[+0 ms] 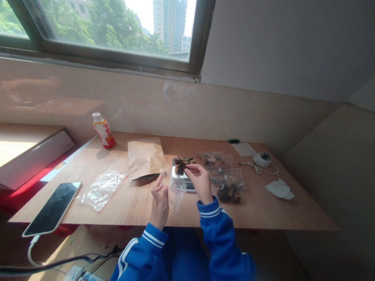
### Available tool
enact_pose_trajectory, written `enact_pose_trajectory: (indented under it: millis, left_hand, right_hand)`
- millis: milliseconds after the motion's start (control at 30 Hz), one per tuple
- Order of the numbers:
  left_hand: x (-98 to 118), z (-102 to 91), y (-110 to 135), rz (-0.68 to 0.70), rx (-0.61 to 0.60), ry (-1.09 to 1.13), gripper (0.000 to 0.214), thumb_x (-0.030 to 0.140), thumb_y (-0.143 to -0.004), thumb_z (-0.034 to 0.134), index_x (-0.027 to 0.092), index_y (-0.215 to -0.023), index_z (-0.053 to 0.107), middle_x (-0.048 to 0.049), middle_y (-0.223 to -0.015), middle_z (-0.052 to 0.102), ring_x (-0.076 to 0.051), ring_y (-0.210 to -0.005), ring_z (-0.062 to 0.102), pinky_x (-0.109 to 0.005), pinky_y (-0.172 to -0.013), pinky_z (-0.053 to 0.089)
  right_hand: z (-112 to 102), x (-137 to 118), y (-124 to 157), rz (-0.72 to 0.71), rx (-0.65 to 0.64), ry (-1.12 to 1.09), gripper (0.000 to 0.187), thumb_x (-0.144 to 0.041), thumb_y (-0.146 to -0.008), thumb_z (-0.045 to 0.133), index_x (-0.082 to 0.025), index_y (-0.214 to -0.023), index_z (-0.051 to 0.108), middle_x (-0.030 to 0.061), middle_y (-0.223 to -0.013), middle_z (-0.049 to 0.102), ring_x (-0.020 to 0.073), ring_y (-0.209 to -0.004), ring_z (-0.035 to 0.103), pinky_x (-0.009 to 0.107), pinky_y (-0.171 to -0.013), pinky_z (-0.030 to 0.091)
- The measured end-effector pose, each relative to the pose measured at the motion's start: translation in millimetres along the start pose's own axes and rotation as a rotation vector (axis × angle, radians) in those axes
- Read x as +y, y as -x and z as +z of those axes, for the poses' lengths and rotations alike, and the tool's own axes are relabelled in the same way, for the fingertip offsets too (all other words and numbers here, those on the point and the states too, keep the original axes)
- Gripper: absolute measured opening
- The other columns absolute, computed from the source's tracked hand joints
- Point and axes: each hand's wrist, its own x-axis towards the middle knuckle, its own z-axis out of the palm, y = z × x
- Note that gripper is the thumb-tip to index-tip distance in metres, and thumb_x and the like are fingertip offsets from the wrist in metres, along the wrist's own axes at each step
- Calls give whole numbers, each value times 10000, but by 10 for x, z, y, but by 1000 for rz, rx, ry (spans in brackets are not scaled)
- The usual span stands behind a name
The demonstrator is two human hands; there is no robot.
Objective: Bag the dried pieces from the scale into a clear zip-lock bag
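My right hand (201, 181) pinches a dark piece of dried mushroom (179, 169) just above a small digital scale (184, 182). More brown dried pieces (190, 160) lie on the scale's plate behind it. Closer to me, my left hand (160, 204) grips the edge of a clear zip bag (177, 192), which hangs in front of the scale with its red seal line showing. The digits on the scale's display are too small to read. To the left of the scale lies a brown paper pouch (145, 156), its dark mouth gaping towards me.
Filled zip bags (218, 160) and a dark dried heap (229, 193) lie right of the scale. Leftward are empty plastic bags (104, 189), a phone (54, 208) on a cable and a bottle (104, 130). A white camera (261, 159) and crumpled tissue (280, 189) sit far right.
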Motion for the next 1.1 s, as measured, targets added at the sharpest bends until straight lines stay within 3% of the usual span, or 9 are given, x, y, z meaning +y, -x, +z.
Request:
enact_pose_trajectory:
  millis: [133,300,467,600,733,900,1000,1100]
  left_hand:
    - [-10,22,-1,-19,17,66,137,354,-917,364,220,-921,335,-181,-1422,344,-208,-1314,356,-481,-1040,333]
    - [21,-12,34,-84,92,95,177,394,-904,380,220,-904,346,-167,-1366,417,-206,-1276,409,-460,-1018,365]
    - [42,-64,64,-161,129,67,201,425,-896,380,228,-880,340,-146,-1378,407,-196,-1227,457,-401,-911,456]
    - [46,-115,57,-164,158,46,207,431,-894,375,230,-878,329,-158,-1359,429,-206,-1238,442,-404,-891,467]
    - [44,-139,38,-196,183,32,225,452,-886,377,231,-898,339,-159,-1331,450,-228,-1246,434,-431,-865,485]
    - [20,-117,28,-208,194,-6,221,447,-894,360,228,-922,344,-163,-1311,463,-226,-1250,430,-491,-986,383]
    - [17,-100,28,-228,201,-14,230,433,-896,366,218,-977,370,-164,-1296,476,-221,-1246,434,-475,-1008,367]
    - [33,-76,27,-195,199,19,305,434,-899,360,189,-1080,372,-184,-1301,472,-232,-1256,422,-468,-1017,362]
  right_hand:
    - [85,-119,86,-9,-199,114,192,-301,-728,632,-179,-870,671,55,-880,685,156,-718,633,272,-651,525]
    - [188,219,-144,-79,-104,238,212,-246,-838,468,-166,-892,656,75,-922,658,168,-796,617,293,-710,510]
    - [407,586,-296,-251,-233,565,208,-157,-793,525,-151,-960,648,106,-987,571,219,-933,556,373,-878,453]
    - [507,663,-247,-298,-273,708,225,-112,-780,527,-158,-972,634,110,-1004,546,246,-944,523,391,-869,449]
    - [470,683,-201,-291,-249,609,228,-80,-799,461,-177,-898,642,81,-951,561,220,-898,538,372,-853,461]
    - [331,650,-208,-225,-130,453,252,-68,-776,456,-179,-843,672,64,-901,619,193,-873,588,342,-828,481]
    - [257,490,-208,-133,-84,195,198,-160,-781,514,-173,-875,688,72,-937,671,187,-842,623,321,-760,510]
    - [222,217,-148,-71,-147,-56,217,-245,-790,556,-169,-950,681,75,-990,692,180,-865,642,308,-768,516]
